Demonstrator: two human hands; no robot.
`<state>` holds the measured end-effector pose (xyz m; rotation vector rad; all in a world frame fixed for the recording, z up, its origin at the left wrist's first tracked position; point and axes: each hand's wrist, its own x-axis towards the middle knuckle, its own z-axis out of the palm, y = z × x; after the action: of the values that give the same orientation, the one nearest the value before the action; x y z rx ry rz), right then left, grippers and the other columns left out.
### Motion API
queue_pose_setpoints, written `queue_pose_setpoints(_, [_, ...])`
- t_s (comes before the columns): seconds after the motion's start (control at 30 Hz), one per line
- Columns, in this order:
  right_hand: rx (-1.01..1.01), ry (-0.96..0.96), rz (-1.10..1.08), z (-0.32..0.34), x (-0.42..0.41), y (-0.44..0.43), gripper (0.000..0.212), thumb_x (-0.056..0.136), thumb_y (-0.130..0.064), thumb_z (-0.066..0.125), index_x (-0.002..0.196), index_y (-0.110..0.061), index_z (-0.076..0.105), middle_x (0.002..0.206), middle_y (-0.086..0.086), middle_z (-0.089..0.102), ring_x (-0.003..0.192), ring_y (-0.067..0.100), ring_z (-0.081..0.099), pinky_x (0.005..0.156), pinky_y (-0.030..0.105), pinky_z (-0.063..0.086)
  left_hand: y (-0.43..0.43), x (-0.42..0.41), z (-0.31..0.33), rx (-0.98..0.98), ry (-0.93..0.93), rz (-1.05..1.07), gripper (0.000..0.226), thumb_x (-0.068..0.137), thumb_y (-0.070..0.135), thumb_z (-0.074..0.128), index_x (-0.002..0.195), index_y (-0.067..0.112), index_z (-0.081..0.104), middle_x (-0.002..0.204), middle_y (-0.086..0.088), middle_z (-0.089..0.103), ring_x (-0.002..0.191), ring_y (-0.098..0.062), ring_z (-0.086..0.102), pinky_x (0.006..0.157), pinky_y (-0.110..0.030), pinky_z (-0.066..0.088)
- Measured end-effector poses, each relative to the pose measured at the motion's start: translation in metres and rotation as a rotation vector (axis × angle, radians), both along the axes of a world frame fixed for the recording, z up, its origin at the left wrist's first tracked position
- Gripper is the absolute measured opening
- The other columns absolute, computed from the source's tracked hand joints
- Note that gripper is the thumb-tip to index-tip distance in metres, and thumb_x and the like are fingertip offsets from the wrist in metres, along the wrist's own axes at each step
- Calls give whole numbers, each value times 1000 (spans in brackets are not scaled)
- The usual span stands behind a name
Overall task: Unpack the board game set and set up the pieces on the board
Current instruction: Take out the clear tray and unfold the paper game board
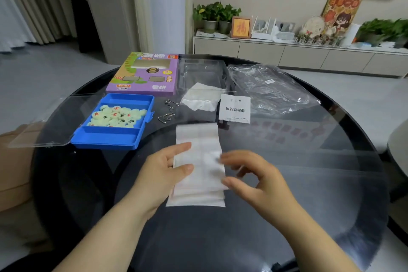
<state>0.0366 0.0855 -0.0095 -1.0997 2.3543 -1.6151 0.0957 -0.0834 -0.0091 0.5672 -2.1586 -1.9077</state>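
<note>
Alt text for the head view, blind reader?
The left hand and right hand hold a folded white paper sheet over a round glass table. Behind it, an open blue case holds pale game pieces, beside a purple box, a leaflet and clear packaging.

Motion blur smears the fingers (223, 158) of the right hand (254, 180) at the folded paper board (198, 137), the left hand (159, 174) covers its left edge, its print's too faint to read, and the pieces (117, 116) beyond the fingers carry characters too small to read.
</note>
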Motion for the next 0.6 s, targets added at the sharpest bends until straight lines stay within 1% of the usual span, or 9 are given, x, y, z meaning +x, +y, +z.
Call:
queue_pose_setpoints(0.07, [-87, -208, -37, 1, 0, 0, 36, 64, -29, 72, 94, -38, 56, 101, -20, 57, 76, -4, 56, 68, 9, 46, 1, 2, 1, -23, 28, 27, 45, 79, -1, 64, 105, 36, 59, 96, -2, 65, 80, -17, 61, 74, -22, 47])
queue_pose_setpoints(0.13, [-168, -550, -51, -1, -1, -2, 42, 74, -15, 71, 106, -32, 50, 98, -14, 60, 62, -2, 59, 58, 13, 49, 4, 3, 4, 8, 82, 31, 49, 78, -4, 64, 95, 41, 56, 84, -2, 68, 62, -8, 62, 59, -18, 51])
queue_pose_setpoints(0.2, [-198, -770, 26, -4, 0, -4, 52, 71, -15, 69, 118, -20, 47, 81, -6, 68, 56, 4, 60, 51, 18, 49, 8, 4, 6, -2, 116, 40, 51, 76, -4, 66, 90, 43, 52, 70, 3, 69, 57, -4, 64, 53, -16, 52])
queue_pose_setpoints(0.27, [-212, -820, 99, -4, 2, -5, 54, 66, -18, 64, 117, -21, 46, 73, -3, 70, 55, 9, 59, 49, 21, 49, 10, 3, 5, -48, 133, 76, 51, 74, 0, 68, 92, 44, 51, 63, 7, 69, 59, -5, 65, 55, -17, 52])
queue_pose_setpoints(0.33, [-215, -740, 78, -3, 1, -4, 51, 76, -6, 62, 114, -33, 41, 83, -4, 70, 56, 7, 58, 52, 18, 49, 9, 2, 3, -91, 139, 125, 47, 74, 5, 70, 93, 44, 51, 72, 5, 70, 67, -10, 65, 61, -21, 52])
queue_pose_setpoints(0.4, [-135, -510, 45, -2, -1, 1, 61, 82, 5, 52, 113, -45, 34, 113, -10, 58, 69, 0, 57, 62, 14, 49, 6, -1, 0, -104, 141, 172, 39, 75, 8, 70, 88, 41, 54, 87, 0, 65, 70, -18, 61, 63, -20, 49])
queue_pose_setpoints(0.5, [83, -98, 146, -7, 2, 5, 65, 72, -10, 46, 116, -54, 29, 137, -28, 21, 109, -16, 38, 88, 4, 36, 2, -2, -2, -115, 111, 206, 25, 78, 11, 68, 82, 34, 59, 84, 2, 58, 71, -32, 48, 62, -24, 46])
queue_pose_setpoints(0.57, [165, 71, 141, -13, 1, 0, 55, 71, -21, 50, 111, -57, 40, 139, -34, 7, 123, -15, 20, 96, -2, 22, 3, -1, -3, -113, 101, 157, 22, 78, 10, 67, 78, 32, 60, 73, 6, 58, 55, -9, 46, 52, -14, 41])
queue_pose_setpoints(0.6, [173, 155, 94, -15, -1, -3, 47, 72, -26, 52, 110, -54, 46, 138, -32, 10, 125, -11, 19, 98, -3, 18, 5, -1, -4, -106, 100, 128, 21, 78, 10, 67, 77, 31, 61, 66, 9, 58, 48, -3, 44, 47, -11, 38])
